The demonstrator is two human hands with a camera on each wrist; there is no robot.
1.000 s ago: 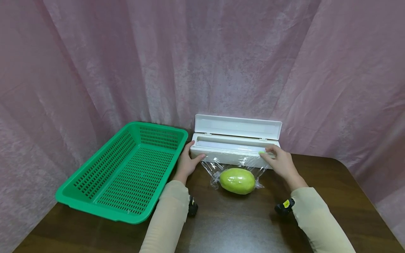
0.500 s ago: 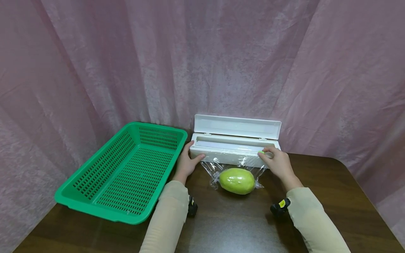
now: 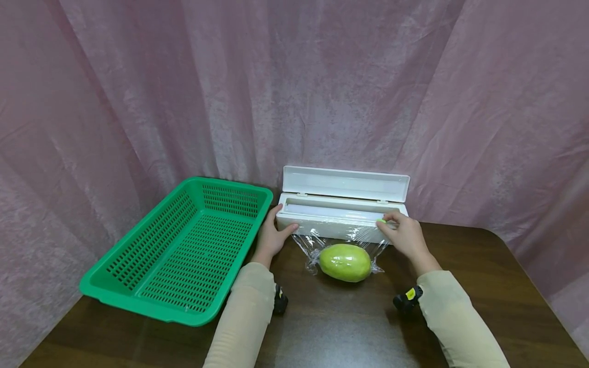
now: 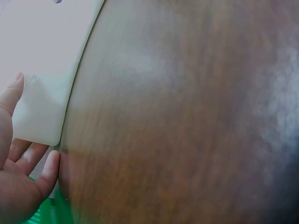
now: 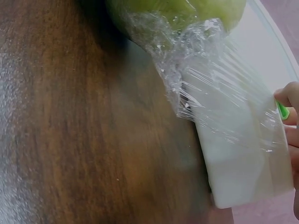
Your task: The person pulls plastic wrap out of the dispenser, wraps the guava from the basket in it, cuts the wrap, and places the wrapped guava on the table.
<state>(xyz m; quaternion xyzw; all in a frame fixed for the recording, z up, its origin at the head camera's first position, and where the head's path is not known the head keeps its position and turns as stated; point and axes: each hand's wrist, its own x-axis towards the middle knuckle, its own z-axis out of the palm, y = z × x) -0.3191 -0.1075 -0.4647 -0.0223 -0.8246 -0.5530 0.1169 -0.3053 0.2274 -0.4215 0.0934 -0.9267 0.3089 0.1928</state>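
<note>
A long white cling film dispenser (image 3: 287, 222) stands on the table with its lid (image 3: 345, 185) raised. My left hand (image 3: 271, 239) grips its left end, thumb on the front face and the other fingers around the end. At the right end of the front edge, my right hand (image 3: 407, 237) pinches a small green slide cutter (image 5: 282, 110). Clear cling film (image 5: 205, 51) drapes from the dispenser down to a yellow-green oval fruit (image 3: 345, 262), wrapped tight and bunched at both its ends. The fruit lies just in front of the dispenser.
A large green slotted basket (image 3: 216, 301) sits at the left, its right rim close to my left forearm. The dark wooden table (image 3: 340, 332) has a rounded far right corner. A pink curtain (image 3: 345, 92) hangs right behind the dispenser.
My right hand and forearm have shifted slightly left, then the pinching fingertips a touch back right. The left hand, dispenser, fruit and basket have stayed in place.
</note>
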